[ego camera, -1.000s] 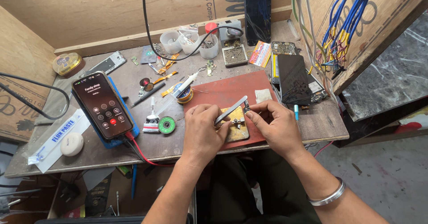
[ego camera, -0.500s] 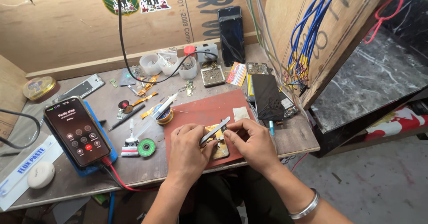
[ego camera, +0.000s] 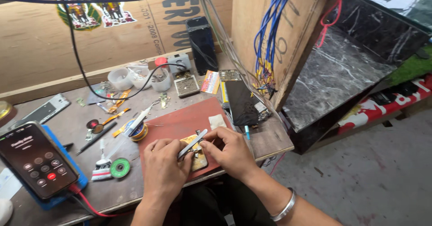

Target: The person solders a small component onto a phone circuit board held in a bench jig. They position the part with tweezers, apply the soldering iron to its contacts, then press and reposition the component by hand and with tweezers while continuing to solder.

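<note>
Left grip (ego camera: 167,163) holds tweezers (ego camera: 192,143) over gold board (ego camera: 198,159); right hand (ego camera: 227,150) pinches it

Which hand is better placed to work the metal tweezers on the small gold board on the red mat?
Left, probably. The left hand already grips the metal tweezers, their tip over the small gold board on the red mat. The right hand pinches at the board's edge, steadying it.
</note>
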`<action>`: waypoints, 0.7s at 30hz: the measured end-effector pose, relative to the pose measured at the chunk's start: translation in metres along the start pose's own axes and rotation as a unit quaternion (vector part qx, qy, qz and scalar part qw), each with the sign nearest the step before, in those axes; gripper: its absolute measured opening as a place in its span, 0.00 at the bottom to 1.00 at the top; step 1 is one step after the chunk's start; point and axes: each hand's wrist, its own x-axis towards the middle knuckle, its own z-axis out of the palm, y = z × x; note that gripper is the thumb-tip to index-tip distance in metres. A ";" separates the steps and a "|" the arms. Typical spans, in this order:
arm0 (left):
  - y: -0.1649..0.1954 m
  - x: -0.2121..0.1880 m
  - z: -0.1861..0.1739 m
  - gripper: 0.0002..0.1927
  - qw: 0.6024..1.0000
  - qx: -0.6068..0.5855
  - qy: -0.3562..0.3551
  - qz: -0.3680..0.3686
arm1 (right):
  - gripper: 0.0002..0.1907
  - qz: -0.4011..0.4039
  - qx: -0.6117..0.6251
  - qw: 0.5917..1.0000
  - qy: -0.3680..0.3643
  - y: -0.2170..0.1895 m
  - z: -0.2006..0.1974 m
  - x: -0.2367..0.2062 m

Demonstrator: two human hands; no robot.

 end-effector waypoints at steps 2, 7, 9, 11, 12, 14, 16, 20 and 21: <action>0.000 -0.001 0.001 0.12 1.000 0.002 -0.006 -0.007 | 0.08 -0.012 -0.012 1.000 0.004 -0.001 -0.001 -0.001; 0.000 -0.003 0.003 0.12 0.999 -0.004 0.013 -0.030 | 0.09 -0.019 -0.016 1.000 0.004 -0.003 -0.003 -0.001; -0.001 -0.004 0.003 0.12 0.999 -0.007 0.016 -0.043 | 0.09 -0.025 -0.024 0.999 0.003 -0.003 -0.003 -0.001; -0.003 -0.005 0.003 0.10 0.999 -0.016 0.014 -0.040 | 0.09 -0.028 -0.022 0.999 0.002 -0.004 -0.003 -0.001; -0.004 -0.005 0.003 0.09 0.999 -0.020 0.013 -0.038 | 0.09 -0.030 -0.021 0.999 0.001 -0.004 -0.003 -0.001; -0.004 -0.006 0.004 0.10 0.999 -0.025 0.011 -0.038 | 0.09 -0.033 -0.031 0.999 0.002 -0.004 -0.004 -0.001; -0.005 -0.007 0.003 0.10 0.999 -0.026 0.012 -0.034 | 0.09 -0.036 -0.035 0.999 0.002 -0.004 -0.003 -0.001; -0.003 -0.006 0.006 0.12 0.999 -0.025 0.029 -0.010 | 0.09 -0.037 -0.035 0.999 0.003 -0.003 -0.004 -0.001; -0.003 -0.005 0.006 0.13 0.999 -0.023 0.038 -0.002 | 0.09 -0.037 -0.034 0.999 0.002 -0.003 -0.003 -0.001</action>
